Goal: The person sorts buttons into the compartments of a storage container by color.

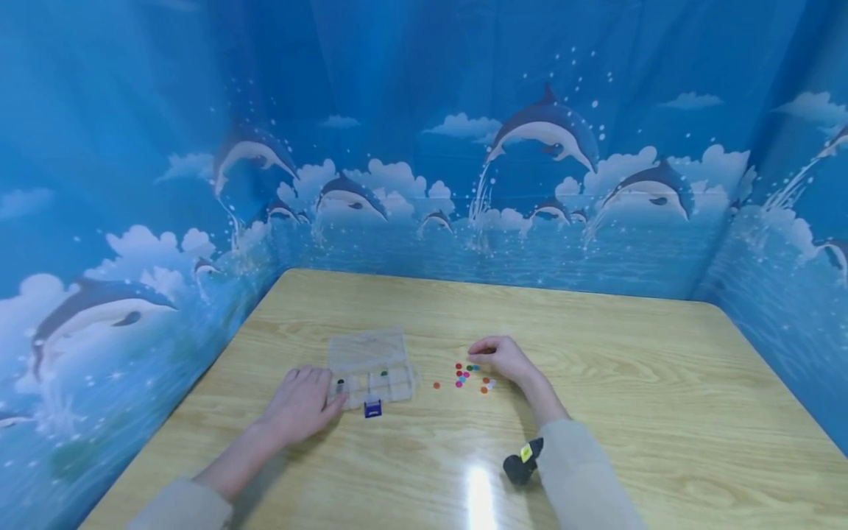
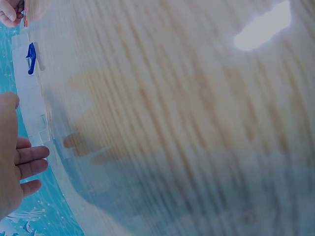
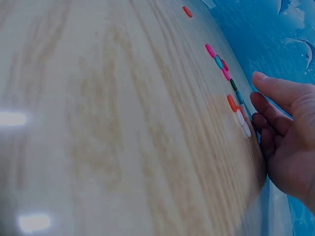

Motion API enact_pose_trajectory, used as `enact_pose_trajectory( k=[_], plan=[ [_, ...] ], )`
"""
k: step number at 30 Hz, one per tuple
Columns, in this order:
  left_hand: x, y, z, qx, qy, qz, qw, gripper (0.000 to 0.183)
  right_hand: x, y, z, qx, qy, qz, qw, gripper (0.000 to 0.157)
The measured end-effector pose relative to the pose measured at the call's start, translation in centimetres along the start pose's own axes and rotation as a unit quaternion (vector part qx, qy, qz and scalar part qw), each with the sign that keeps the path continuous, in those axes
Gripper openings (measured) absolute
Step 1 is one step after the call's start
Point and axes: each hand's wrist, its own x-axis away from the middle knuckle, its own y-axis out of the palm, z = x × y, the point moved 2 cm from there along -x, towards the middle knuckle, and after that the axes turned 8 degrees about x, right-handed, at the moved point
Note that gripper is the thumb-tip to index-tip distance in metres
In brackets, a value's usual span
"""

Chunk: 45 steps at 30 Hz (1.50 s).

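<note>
A compartmented clear box (image 1: 400, 391) is set toward the left edge of a wood-grained table (image 1: 662, 383), its lid (image 1: 366, 349) opened toward the far edge, its blue clasp (image 1: 373, 408) turned to the near one. Dark discs (image 1: 384, 373) are seen inside. The box's left side is touched by the left hand (image 1: 301, 405), fingers loosely extended. Coloured discs (image 1: 459, 374) are scattered near the table's middle, an orange disc (image 1: 436, 386) lying closest to the box. Beside the cluster, the right hand (image 1: 506, 361) is held relaxed, thumb and forefinger parted.
</note>
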Motion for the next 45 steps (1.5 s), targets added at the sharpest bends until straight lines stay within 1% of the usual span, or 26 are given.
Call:
enact_pose_trajectory(
  k=[4,10,16,23,34,40,45],
  plan=[
    [-0.01,-0.05,0.05,0.002,-0.001,0.0,1.0,0.034,-0.03,0.23,-0.01,0.0,-0.014,-0.011,1.0,0.021],
    [0.05,-0.05,0.11,0.0,-0.005,-0.011,0.9999,0.035,0.17,0.21,-0.18,0.013,-0.032,-0.022,0.999,0.018],
    [0.09,0.06,0.03,0.002,-0.009,-0.015,0.9999,0.036,0.3,0.15,-0.2,0.02,-0.03,-0.025,0.999,0.015],
    [0.04,0.15,-0.08,0.003,-0.015,-0.02,0.9997,0.036,0.27,0.12,-0.25,0.041,-0.055,-0.026,0.997,0.013],
    [0.21,0.14,0.11,0.004,-0.009,-0.012,0.9999,0.038,0.42,0.44,-0.19,0.076,-0.061,-0.024,0.995,0.01],
    [0.21,0.25,0.02,0.002,-0.007,-0.006,1.0,0.038,0.42,0.42,-0.33,0.084,-0.062,-0.02,0.994,0.007],
    [0.23,0.29,-0.03,0.001,-0.004,-0.009,1.0,0.039,0.3,0.53,-0.29,0.091,-0.06,-0.018,0.994,0.005]
  ],
)
